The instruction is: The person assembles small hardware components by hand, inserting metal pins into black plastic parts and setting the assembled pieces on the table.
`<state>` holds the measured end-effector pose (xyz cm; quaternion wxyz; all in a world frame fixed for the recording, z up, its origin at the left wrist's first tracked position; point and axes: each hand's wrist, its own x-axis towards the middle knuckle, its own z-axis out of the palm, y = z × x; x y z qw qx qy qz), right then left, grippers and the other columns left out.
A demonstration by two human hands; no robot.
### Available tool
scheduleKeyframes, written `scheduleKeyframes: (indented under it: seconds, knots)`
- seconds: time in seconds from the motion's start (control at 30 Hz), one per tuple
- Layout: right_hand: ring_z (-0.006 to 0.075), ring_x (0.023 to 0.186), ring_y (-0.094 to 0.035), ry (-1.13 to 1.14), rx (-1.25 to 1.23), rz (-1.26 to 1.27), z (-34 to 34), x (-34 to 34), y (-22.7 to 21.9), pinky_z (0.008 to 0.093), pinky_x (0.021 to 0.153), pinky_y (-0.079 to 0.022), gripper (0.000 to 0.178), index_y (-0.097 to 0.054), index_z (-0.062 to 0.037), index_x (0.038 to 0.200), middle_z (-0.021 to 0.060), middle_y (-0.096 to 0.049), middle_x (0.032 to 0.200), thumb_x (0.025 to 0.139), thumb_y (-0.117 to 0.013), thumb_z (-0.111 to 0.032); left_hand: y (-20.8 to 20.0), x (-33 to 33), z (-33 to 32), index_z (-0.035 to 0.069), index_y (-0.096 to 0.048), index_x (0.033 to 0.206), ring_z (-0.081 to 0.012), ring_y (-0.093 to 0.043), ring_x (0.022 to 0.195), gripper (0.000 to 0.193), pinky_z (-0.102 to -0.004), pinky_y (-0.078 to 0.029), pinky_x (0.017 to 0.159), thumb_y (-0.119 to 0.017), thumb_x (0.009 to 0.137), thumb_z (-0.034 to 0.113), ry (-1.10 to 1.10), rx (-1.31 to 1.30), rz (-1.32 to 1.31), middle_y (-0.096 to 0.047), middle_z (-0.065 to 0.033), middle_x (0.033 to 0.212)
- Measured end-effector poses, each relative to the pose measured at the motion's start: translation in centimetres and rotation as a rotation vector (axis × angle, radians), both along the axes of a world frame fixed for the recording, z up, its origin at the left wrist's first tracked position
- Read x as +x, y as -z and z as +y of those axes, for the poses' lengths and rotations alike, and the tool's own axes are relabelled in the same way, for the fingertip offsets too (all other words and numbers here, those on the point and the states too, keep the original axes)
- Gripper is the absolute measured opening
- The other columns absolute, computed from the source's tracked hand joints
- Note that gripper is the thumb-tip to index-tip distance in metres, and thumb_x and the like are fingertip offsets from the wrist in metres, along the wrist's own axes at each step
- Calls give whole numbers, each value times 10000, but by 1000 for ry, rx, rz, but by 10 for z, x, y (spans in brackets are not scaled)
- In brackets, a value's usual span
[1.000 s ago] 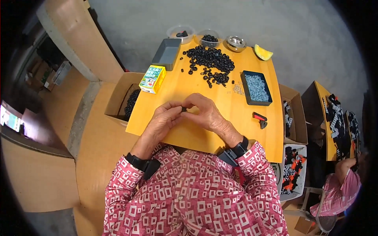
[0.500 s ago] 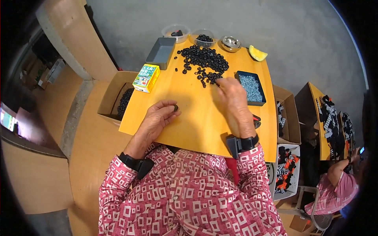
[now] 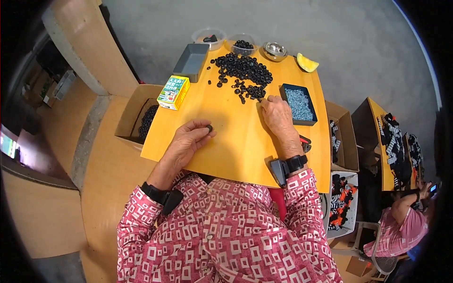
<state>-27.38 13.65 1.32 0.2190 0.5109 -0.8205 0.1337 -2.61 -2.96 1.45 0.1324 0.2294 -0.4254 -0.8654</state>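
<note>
My left hand is over the near left part of the table, thumb and fingertips closed on a small round black piece. My right hand is at the near right end of a heap of small black rings. Its thumb and forefinger are pinched together beside the last loose rings. Whatever is between those fingertips is too small to make out. Just right of that hand lies a dark tray filled with small pale blue-grey pieces.
Red-and-black handled pliers lie by my right wrist. A yellow box and a grey tray stand at left. Tubs, a metal bowl and a yellow melon slice line the far edge. Another person sits at right.
My right hand has drawn slightly back from the heap, its fingertips now just off the near rings. My left hand keeps its hold on the black piece.
</note>
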Motion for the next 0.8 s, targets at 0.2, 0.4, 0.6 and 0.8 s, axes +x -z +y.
scheduleKeyframes:
  seconds: [0.2, 0.4, 0.6, 0.8]
  knots:
    - [278, 890, -637, -134, -172, -265, -9, 32, -18, 383, 796, -513, 72, -689, -18, 844, 119, -649, 847, 814, -647, -68, 4, 3, -2, 23, -592, 1171, -188, -666, 1002, 238, -234, -563, 846, -623, 935, 34, -1, 93, 42, -642, -81, 1080]
    - [224, 953, -624, -501, -403, -949, -28, 84, -37, 319, 874, -485, 84, -683, 6, 890, 82, -665, 942, 809, -699, -10, -2, 2, 5, 28, -599, 1174, -157, -673, 954, 224, -212, -557, 823, -613, 959, 90, 32, 203, 101, -660, -64, 1044]
    - [222, 1000, -609, -606, -346, -897, -37, 91, -24, 333, 906, -473, 105, -688, -11, 906, 77, -671, 969, 802, -702, -5, 3, -2, 5, 39, -637, 1137, -90, -669, 901, 220, -177, -543, 782, -637, 970, 183, 111, 204, 114, -677, -25, 1019]
    - [225, 1011, -604, -604, -312, -919, -38, 97, -22, 332, 909, -470, 112, -688, -20, 908, 75, -677, 989, 801, -715, -26, 7, -1, 3, 54, -649, 1141, -74, -662, 869, 226, -162, -533, 751, -658, 958, 187, 144, 181, 96, -684, 0, 973]
